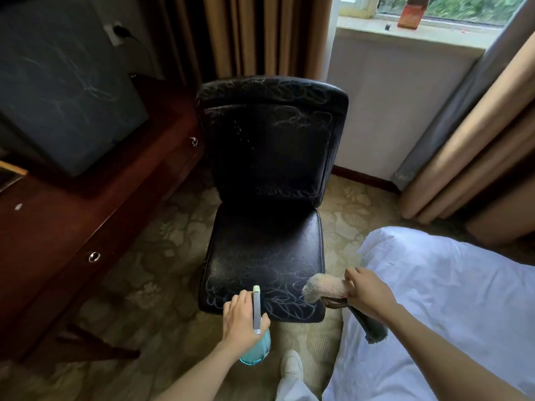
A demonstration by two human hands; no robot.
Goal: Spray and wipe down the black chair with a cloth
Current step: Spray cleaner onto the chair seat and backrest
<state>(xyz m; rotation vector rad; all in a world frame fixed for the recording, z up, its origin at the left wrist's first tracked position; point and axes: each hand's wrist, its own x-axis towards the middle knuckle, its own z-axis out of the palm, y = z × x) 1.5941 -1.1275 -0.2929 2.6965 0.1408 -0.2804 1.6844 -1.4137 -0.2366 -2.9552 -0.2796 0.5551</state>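
Centre floor: black chair [266, 250], padded, glossy, covered in pale looping scrawls. Near left, left hand [243, 319] grips translucent teal spray bottle [256, 351]; near right, right hand [367, 293] clutches fluffy cloth [324, 287].

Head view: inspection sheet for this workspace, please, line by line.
Surface: black padded chair, pale scribble marks on seat and backrest.
Job's things: blue translucent spray bottle; beige fluffy cloth; dark grey cloth.
Clutter: orange-red object on the windowsill.
Grippers: left hand grips the bottle; right hand holds both cloths.
Cables: black cord plugged into a wall socket.
Surroundings: dark wooden desk, white bed, tan curtains, patterned carpet.
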